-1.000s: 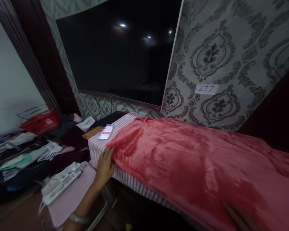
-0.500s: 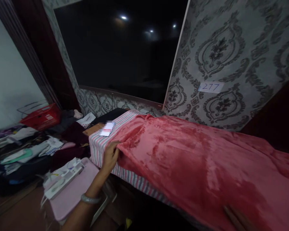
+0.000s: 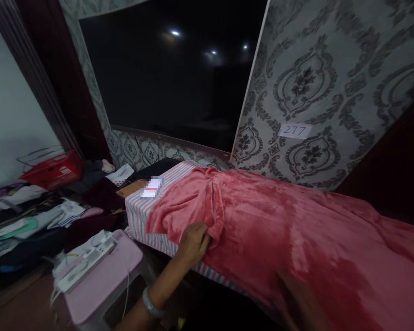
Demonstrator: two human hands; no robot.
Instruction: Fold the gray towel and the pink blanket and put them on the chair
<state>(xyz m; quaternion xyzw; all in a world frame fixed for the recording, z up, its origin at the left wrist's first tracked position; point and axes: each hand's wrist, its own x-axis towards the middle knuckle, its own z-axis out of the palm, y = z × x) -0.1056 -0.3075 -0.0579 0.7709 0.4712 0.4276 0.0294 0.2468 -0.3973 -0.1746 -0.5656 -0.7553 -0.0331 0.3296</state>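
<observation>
A pink fleece blanket (image 3: 290, 230) covers a long table with a striped cloth (image 3: 140, 209) under it. My left hand (image 3: 192, 243) is closed on the blanket's near edge, where the fabric bunches into a fold. My right hand (image 3: 301, 303) lies dark and blurred on the blanket near the front edge; its fingers are not clear. A small white card (image 3: 152, 187) rests on the striped cloth at the table's left end.
A pink stool (image 3: 103, 276) with a white power strip (image 3: 86, 262) stands left of the table. Piled clothes (image 3: 31, 220) and a red basket (image 3: 51, 170) fill the floor at left. A large dark screen (image 3: 172, 73) hangs on the patterned wall with a paper label (image 3: 294, 130).
My left hand has slid right along the blanket's edge, gathering it into a fold and baring more striped cloth. My right hand has come further into view on the blanket.
</observation>
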